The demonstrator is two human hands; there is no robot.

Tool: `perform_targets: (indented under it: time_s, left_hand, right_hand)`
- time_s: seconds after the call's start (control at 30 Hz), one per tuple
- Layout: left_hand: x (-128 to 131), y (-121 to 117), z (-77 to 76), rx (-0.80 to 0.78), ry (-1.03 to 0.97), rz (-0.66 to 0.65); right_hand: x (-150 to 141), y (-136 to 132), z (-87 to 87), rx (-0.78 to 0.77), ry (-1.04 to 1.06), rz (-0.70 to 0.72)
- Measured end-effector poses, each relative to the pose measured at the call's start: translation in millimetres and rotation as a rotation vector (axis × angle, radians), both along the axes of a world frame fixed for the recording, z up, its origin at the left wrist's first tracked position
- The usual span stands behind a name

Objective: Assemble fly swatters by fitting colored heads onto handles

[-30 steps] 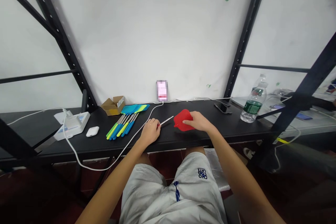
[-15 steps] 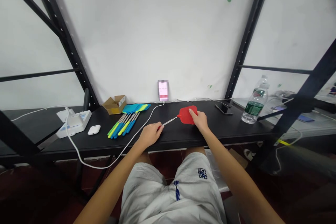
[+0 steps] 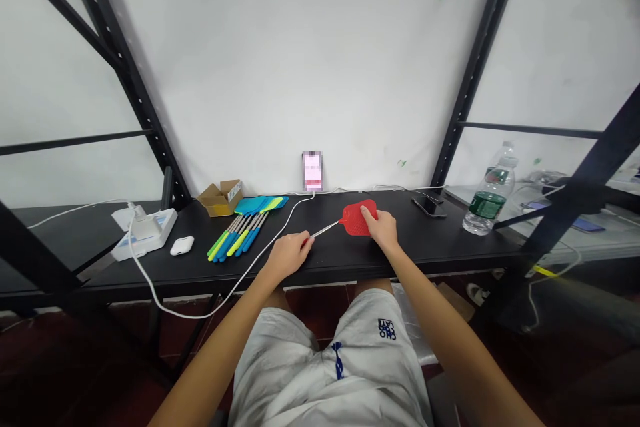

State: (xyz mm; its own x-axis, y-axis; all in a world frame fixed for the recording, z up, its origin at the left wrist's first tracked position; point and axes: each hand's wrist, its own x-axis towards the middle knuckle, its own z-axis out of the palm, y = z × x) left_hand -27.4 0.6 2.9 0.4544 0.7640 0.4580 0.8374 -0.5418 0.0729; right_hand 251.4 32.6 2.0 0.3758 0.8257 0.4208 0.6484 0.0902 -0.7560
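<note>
My black bench (image 3: 430, 243) has lots of things on it. A small cardboard box (image 3: 219, 200) sits at the back. Beside it lies a pile of fly swatters (image 3: 237, 237) with blue and green tops and bright handles. A white power strip (image 3: 145, 233) and a white earbud case (image 3: 181, 245) are on my left. A phone (image 3: 313, 172) stands at the back, with a white cable (image 3: 293, 217) running from it. A black phone (image 3: 429, 206) lies flat, and a water bottle (image 3: 489, 197) stands on my right.

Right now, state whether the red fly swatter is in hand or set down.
In hand: the left hand grips the metal handle of the red fly swatter, and the right hand rests on its head.
</note>
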Motion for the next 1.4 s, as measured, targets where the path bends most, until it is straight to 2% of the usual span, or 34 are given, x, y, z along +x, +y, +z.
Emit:
perform_targets:
  time_s: [0.33,0.77,1.4]
  left_hand:
    - [0.0,-1.5,0.3,-0.003,-0.002,-0.026]
    - [-0.8,-3.6,3.4,-0.028,0.030,-0.048]
    - [-2.4,-3.5,2.7,-0.042,0.024,-0.041]
  right_hand:
    - [2.7,1.7,-3.3,-0.011,-0.052,0.013]
    - [-2.2,-5.1,1.6,0.096,-0.034,0.100]
    - [-3.6,-2.4,-2.0,0.025,0.002,0.276]
